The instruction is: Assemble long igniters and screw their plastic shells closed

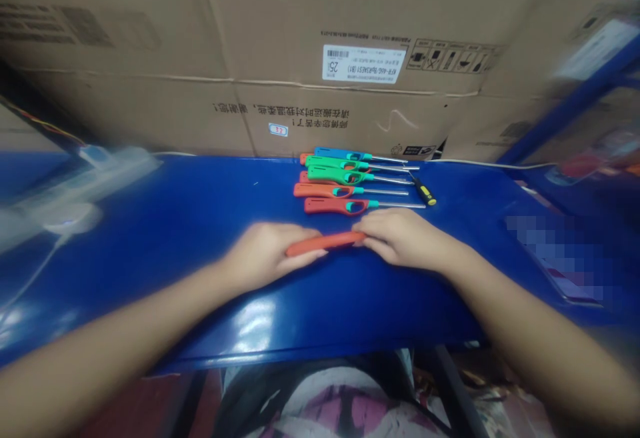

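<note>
Between my two hands I hold an orange-red lighter handle (325, 243) above the blue tabletop. Its left end sits in my left hand (273, 251), with the fingers closed around it. At the right end, the fingers of my right hand (400, 238) pinch it and hide whatever lies beyond. Just behind lie several long-necked gas lighters in a stack: a red lighter (330, 205) nearest, then an orange lighter (320, 190), a green lighter (330, 174) and a blue lighter (333, 153). Their metal tubes point right. A screwdriver (426, 193) with a yellow-and-black handle lies by the tube tips.
A large cardboard box (240, 38) stands along the back of the blue table (165, 245). At left are a white power strip (120, 171) and a charger (70, 219) with a cable. A partly pixelated flat object (560, 265) lies at right, near a blue metal post (565, 105).
</note>
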A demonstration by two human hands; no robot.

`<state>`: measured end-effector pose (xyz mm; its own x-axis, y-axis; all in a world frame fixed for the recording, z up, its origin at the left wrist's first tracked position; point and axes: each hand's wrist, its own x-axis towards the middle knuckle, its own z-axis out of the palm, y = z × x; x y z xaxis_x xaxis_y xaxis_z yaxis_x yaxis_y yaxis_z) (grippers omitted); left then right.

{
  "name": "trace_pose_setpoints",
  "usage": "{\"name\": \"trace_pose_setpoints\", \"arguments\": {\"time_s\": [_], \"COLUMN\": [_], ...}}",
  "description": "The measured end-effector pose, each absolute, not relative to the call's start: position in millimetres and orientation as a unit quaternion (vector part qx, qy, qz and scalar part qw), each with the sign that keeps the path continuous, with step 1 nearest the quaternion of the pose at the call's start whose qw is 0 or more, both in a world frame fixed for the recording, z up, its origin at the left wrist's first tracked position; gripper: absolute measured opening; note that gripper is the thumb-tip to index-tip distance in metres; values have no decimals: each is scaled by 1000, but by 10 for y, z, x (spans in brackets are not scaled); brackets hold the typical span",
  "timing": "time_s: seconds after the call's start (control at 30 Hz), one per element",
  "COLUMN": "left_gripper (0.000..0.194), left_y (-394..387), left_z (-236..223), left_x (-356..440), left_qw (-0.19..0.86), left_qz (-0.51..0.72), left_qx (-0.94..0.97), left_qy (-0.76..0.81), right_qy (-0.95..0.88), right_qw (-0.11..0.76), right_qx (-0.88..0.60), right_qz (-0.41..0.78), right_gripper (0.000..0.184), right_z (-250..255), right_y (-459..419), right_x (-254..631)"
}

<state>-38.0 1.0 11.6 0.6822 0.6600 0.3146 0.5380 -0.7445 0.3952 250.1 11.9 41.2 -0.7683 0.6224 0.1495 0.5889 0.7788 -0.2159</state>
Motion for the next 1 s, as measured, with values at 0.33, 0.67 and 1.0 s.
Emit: {"name": "trace_pose_setpoints", "arguments": {"time_s": [0.33, 0.67, 1.0], "left_gripper": [28, 30, 29], "left_y": [15, 66, 65], "left_z": [134, 177, 125], "left_x": [-372, -383, -387], "left_qw": [128, 130, 140], "left_qz": [239, 278, 296], "left_qx": [904, 875, 880], "left_qy": [330, 375, 345], "right_qy": [-937, -910, -931], "right_qw": [88, 109, 146], "right_qx": [-325, -390, -325], "right_qz": [97, 90, 81], "right_gripper": [23, 19, 20], "right_z": [391, 499, 435], "right_y": [119, 411, 281], "right_x": [2481, 2943, 2677]}}
